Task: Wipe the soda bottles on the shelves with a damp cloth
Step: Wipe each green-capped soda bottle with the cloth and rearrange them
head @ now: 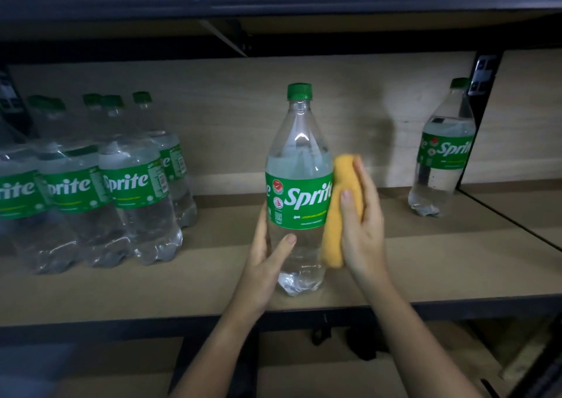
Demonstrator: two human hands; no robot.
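Two hands work the upright bottle: the left hand curls around its lower body, while the right hand presses a gripped yellow cloth against its label. Hard pressure could tip it off the shelf edge just beneath the hands.

— Dim overall, lit from the front; glare on the centre bottle, soft shadow thrown on the back panel?

— Yes. Blurred bottle pack at left, bowed shelf edges, near-black corners below.
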